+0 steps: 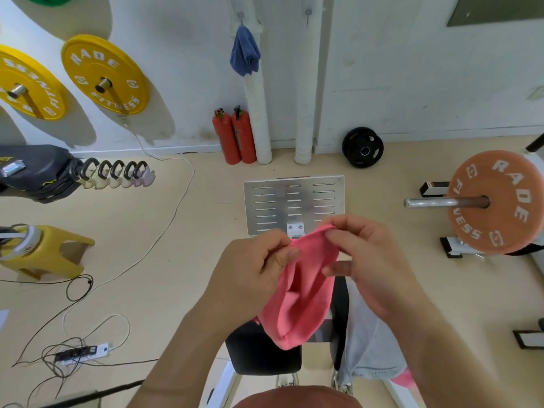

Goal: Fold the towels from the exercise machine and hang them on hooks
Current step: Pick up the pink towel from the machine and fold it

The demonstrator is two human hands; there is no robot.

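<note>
One pink towel (297,304), one blue towel (245,51), one grey towel (368,334); two hooks (240,15) (308,13); two fire extinguishers (225,136) (244,136); two yellow plates (38,83) (117,69), one orange plate (506,201), one black plate (362,147).

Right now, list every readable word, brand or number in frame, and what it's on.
"RADE", "FITNESS": yellow plate on a wall peg.
"FITNESS": second yellow plate, at the left edge.
"RADE", "FITNESS": orange plate on the bar.
Too small or blurred to read, if any: fire extinguishers, black plate.
No text: pink towel, blue towel.
</note>
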